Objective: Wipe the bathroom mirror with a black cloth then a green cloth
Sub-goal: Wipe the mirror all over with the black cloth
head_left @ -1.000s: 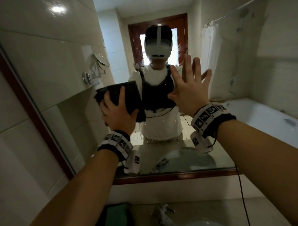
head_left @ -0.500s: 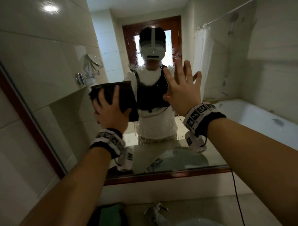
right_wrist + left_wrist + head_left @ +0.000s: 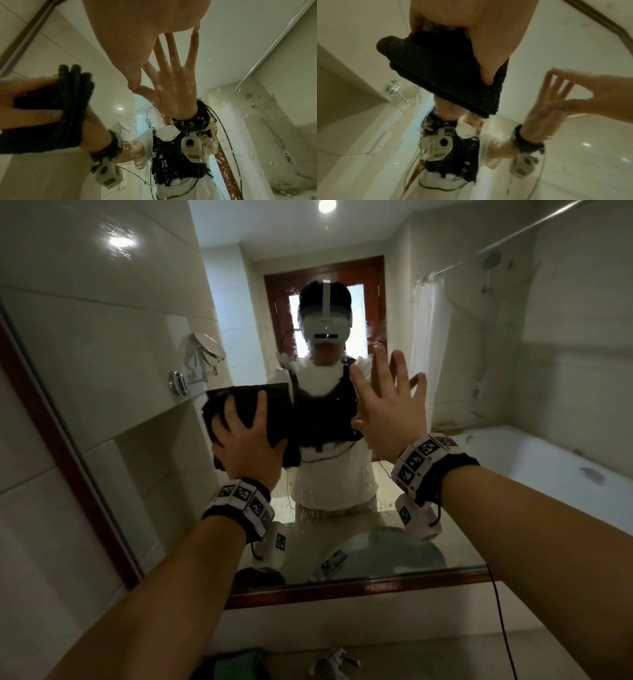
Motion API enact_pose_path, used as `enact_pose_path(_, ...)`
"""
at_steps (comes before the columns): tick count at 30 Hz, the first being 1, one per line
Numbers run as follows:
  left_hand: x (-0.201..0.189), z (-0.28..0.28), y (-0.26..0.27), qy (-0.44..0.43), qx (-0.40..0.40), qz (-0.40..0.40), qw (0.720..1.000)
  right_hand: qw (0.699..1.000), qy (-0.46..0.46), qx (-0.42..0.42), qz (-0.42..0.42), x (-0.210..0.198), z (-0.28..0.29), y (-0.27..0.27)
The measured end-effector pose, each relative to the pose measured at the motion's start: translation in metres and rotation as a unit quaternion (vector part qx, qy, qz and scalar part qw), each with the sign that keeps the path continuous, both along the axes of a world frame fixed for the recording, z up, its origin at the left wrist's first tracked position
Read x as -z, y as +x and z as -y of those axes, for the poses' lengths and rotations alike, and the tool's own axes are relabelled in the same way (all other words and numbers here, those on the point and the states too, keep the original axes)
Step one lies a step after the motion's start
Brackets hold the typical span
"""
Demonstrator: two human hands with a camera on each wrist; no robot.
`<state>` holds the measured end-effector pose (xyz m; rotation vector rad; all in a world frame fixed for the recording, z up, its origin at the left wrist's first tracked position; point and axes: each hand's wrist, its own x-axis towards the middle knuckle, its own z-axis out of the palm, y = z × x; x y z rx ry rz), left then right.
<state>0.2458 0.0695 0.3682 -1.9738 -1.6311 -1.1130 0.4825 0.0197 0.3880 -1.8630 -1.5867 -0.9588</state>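
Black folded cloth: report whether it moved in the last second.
No: black folded cloth keeps its gap above the mirror's brown wooden bottom frame.

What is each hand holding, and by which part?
The left hand pins the folded black cloth to the mirror, spread fingers on its lower-left part. The right hand holds nothing; its fingertips touch the mirror.

Under the left fingers (image 3: 259, 416), the folded black terry cloth (image 3: 275, 410) looks matt and nubbly. Around the right fingers (image 3: 399, 374), the smooth glossy mirror glass (image 3: 342, 529) carries water beads; its reddish-brown wooden frame (image 3: 342, 589) looks polished.
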Motion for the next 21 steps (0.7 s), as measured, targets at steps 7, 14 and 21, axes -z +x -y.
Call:
enact_pose_path(7, -0.009, 0.008, 0.05, 0.035, 0.073, -0.109, 0.991, 1.0, -0.008, 0.009, 0.011, -0.002, 0.003, 0.003)
enact_pose_path(14, -0.05, -0.006, 0.004, 0.021, 0.024, -0.025, 0.999, 1.0, -0.015, 0.016, 0.021, -0.006, 0.005, 0.003)
enact_pose_path(21, -0.08, -0.015, -0.02, 0.009, 0.008, 0.042, 0.999, 0.999, 0.02, -0.028, 0.017, -0.024, 0.023, 0.011)
